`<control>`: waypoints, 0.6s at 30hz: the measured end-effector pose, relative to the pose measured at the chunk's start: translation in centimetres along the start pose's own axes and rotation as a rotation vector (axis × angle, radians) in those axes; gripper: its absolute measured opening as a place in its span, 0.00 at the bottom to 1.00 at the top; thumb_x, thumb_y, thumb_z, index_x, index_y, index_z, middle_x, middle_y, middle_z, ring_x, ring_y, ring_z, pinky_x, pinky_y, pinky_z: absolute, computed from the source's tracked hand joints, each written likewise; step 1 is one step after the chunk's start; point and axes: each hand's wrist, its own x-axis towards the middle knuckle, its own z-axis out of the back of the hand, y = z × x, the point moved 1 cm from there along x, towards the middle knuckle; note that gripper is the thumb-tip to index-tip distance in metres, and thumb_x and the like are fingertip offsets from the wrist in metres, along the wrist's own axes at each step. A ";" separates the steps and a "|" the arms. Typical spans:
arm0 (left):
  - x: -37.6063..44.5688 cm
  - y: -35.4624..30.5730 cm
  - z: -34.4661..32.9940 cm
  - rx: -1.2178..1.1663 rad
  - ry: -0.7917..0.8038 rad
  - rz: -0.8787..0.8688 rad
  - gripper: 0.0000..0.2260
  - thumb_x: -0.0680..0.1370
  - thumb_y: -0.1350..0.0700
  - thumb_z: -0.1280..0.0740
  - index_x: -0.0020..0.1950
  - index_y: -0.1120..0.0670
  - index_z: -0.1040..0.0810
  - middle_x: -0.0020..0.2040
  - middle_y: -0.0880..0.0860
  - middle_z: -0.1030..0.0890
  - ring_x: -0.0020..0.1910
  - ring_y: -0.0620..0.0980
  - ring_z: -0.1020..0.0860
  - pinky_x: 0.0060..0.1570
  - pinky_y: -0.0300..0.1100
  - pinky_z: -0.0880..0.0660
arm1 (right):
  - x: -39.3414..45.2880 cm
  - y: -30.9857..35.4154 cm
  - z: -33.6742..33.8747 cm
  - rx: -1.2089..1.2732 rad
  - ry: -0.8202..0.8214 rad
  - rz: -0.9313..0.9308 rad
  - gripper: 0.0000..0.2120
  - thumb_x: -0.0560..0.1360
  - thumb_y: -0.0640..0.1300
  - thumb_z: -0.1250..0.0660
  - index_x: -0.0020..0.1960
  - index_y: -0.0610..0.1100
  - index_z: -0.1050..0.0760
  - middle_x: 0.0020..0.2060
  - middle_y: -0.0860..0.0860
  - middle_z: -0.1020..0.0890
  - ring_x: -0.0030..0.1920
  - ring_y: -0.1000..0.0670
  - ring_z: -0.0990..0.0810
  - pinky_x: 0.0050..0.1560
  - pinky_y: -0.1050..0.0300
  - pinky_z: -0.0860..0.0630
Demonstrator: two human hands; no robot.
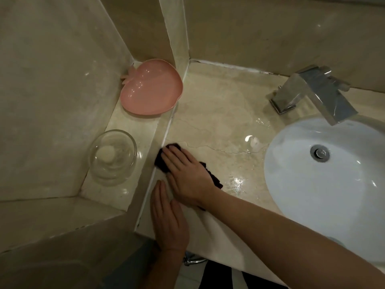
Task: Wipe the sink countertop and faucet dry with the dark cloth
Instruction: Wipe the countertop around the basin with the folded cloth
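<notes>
The dark cloth (pixel 161 162) lies on the beige marble countertop (pixel 218 105) against the left ledge wall. My right hand (pixel 185 174) presses flat on the cloth with straight fingers, covering most of it. My left hand (pixel 168 220) rests flat on the countertop just in front, near the front edge, holding nothing. Water films and puddles glisten on the countertop between the cloth and the white sink basin (pixel 291 184). The square chrome faucet (pixel 312 90) stands at the back right, its spout reaching over the basin.
A pink apple-shaped plastic dish (pixel 152 86) and a clear glass bowl (pixel 113 157) sit on the raised ledge to the left. Marble walls close in at the back and left. The basin's metal drain (pixel 319 153) is in view.
</notes>
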 end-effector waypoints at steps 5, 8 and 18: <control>0.5 0.0 0.1 0.067 0.000 -0.053 0.23 0.83 0.54 0.48 0.77 0.58 0.33 0.76 0.55 0.32 0.75 0.52 0.35 0.74 0.39 0.43 | 3.3 -4.7 2.4 -0.026 -0.102 -0.339 0.26 0.82 0.47 0.45 0.78 0.38 0.38 0.77 0.43 0.36 0.78 0.43 0.41 0.79 0.47 0.50; 0.5 -0.2 0.1 0.080 -0.012 -0.100 0.23 0.82 0.55 0.48 0.75 0.59 0.31 0.75 0.57 0.31 0.74 0.55 0.34 0.73 0.44 0.40 | 1.7 -9.7 4.4 -0.048 -0.185 -0.538 0.25 0.82 0.46 0.46 0.77 0.38 0.37 0.77 0.43 0.36 0.78 0.43 0.40 0.79 0.47 0.47; 0.4 -0.2 0.2 0.099 -0.028 -0.135 0.23 0.81 0.55 0.47 0.73 0.61 0.29 0.73 0.59 0.29 0.72 0.59 0.33 0.72 0.50 0.38 | -8.8 -16.3 8.5 -0.064 -0.274 -0.804 0.19 0.83 0.40 0.43 0.73 0.39 0.32 0.71 0.43 0.28 0.64 0.35 0.32 0.60 0.42 0.30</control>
